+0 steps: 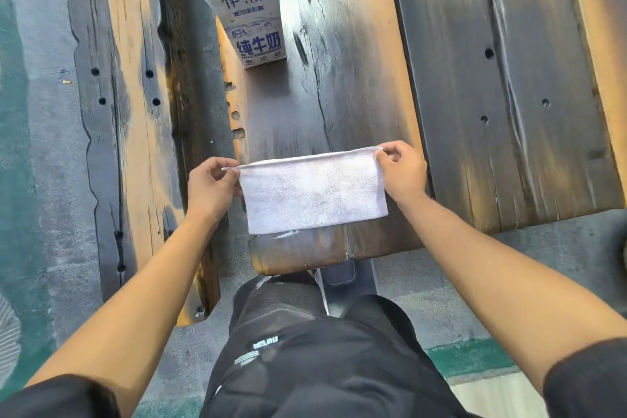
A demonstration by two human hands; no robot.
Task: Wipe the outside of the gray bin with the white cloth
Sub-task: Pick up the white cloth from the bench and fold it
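While pinched taut between left hand [211, 187] and right hand [400, 169], nubby rectangular white cloth [314, 192].

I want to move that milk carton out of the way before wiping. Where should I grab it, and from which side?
Grip the milk carton around its upright body, just below the opened top, fingers on the two opposite side walls, coming from the near side. It stands upright on the wooden table; the flared open top looks too flimsy to pinch.
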